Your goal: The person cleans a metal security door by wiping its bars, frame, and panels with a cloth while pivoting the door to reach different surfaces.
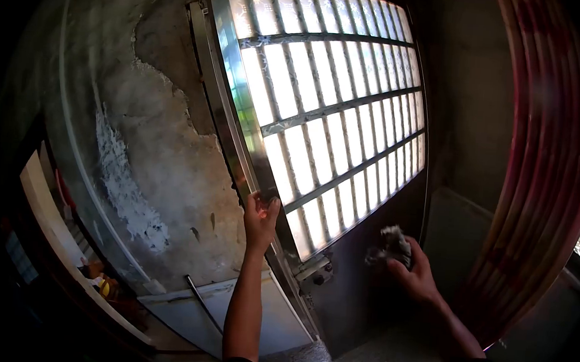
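My left hand (261,214) is raised to the metal door frame (233,103), its fingers curled against the shiny upright edge. To the right, my right hand (419,274) grips a crumpled greyish-white rag (395,247) between thumb and fingers; loose, frayed bits hang from it. The rag is in front of the dark lower part of the door (364,280), apart from it as far as I can tell. Above both hands, the door's barred window (335,110) glows with bright light. A small dark latch or lock (322,272) sits below the window's lower corner.
Peeling plaster covers the wall (170,166) on the left. A thin dark rod (204,304) leans by a pale panel (253,320). Red folded curtain-like strips (540,165) hang on the right. At far left is a wooden-edged opening (65,226).
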Demonstrator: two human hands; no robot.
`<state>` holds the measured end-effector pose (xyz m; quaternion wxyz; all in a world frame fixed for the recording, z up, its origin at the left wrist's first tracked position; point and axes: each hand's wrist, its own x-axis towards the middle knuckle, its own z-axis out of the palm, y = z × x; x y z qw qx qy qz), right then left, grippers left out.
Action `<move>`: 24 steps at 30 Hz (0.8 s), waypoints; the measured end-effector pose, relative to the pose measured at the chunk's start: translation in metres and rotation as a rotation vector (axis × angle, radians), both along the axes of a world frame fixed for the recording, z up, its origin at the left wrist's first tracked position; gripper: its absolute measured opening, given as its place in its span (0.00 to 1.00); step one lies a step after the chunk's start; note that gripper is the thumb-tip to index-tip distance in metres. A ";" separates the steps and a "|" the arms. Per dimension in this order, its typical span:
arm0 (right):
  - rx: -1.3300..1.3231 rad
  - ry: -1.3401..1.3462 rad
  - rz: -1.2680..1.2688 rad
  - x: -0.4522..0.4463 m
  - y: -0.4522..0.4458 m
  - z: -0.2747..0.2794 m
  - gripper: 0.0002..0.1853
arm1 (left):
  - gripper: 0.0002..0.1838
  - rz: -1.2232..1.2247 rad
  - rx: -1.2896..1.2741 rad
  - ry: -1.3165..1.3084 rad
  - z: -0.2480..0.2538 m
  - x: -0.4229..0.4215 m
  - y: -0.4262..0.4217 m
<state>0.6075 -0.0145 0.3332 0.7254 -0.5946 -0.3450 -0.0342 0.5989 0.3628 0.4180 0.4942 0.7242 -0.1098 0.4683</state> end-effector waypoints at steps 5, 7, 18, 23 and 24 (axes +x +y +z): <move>0.040 -0.784 -0.082 -0.025 0.108 0.142 0.31 | 0.13 0.058 0.105 0.075 -0.031 -0.006 -0.030; 0.024 -1.062 -0.271 -0.019 0.164 0.159 0.28 | 0.16 0.183 0.089 0.192 -0.023 -0.029 -0.060; 0.356 -0.844 -0.437 -0.016 0.119 0.252 0.22 | 0.14 -0.001 -0.184 0.146 -0.028 -0.061 -0.146; 0.199 -0.692 -0.328 -0.032 0.056 0.145 0.26 | 0.13 -0.068 -0.258 0.216 -0.035 -0.076 -0.200; 0.135 -0.649 -0.299 -0.034 0.041 0.122 0.27 | 0.13 -0.096 -0.208 0.082 -0.043 -0.075 -0.204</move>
